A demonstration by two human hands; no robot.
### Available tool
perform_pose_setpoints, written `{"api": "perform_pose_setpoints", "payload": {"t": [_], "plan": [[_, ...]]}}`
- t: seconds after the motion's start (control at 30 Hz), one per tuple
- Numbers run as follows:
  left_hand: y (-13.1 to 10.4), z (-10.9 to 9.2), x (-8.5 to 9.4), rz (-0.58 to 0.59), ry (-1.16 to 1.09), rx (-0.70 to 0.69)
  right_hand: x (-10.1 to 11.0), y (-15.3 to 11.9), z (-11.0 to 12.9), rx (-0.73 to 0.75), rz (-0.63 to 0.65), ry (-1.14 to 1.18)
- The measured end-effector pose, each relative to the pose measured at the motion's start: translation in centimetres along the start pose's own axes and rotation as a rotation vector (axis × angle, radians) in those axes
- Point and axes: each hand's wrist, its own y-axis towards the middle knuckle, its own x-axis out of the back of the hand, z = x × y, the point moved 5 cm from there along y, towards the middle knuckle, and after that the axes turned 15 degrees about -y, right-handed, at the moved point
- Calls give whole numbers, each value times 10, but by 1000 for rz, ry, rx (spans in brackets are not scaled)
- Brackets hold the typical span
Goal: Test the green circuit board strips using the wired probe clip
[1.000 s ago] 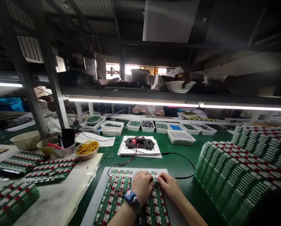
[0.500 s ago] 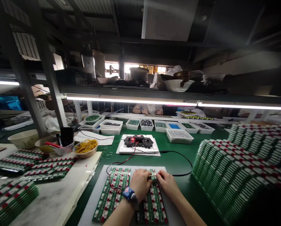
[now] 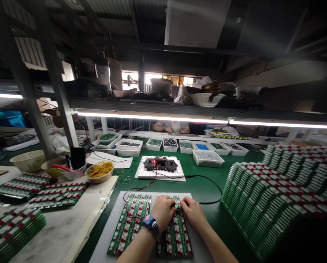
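Two green circuit-board panels with rows of white and red parts, a left panel (image 3: 130,226) and a right panel (image 3: 177,233), lie on a pale mat (image 3: 100,252). My left hand (image 3: 162,212), with a blue wrist strap (image 3: 149,221), rests over the top of the right panel, fingers bent at a small board piece (image 3: 177,206). My right hand (image 3: 191,210) is at the right side of that piece, thumb and fingers pressed together; what they pinch is too small to make out. Red and black wires run from a black device (image 3: 160,164) to the left panel.
Tall stacks of boards (image 3: 262,193) stand on the right. More boards (image 3: 12,230) and a bowl of yellow rubber bands (image 3: 100,171) are on the left. Trays of small parts (image 3: 209,157) line the back. A black cable (image 3: 220,190) loops right of the mat. Across the bench, a person's hands show.
My right hand has shifted very slightly left, still beside the small piece. My left hand stays almost in place.
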Motion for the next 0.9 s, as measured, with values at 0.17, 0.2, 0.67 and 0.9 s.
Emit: {"api": "perform_pose_setpoints", "payload": {"t": [0.17, 0.2, 0.67, 0.9], "plan": [[10, 3, -1, 5, 16, -11, 2, 4, 1, -15, -21, -12], [12, 3, -2, 8, 19, -9, 2, 5, 0, -16, -19, -12], [8, -10, 1, -56, 152, -52, 8, 2, 6, -75, -25, 3], [2, -26, 13, 6, 183, -67, 14, -3, 3, -69, 105, 275]]}}
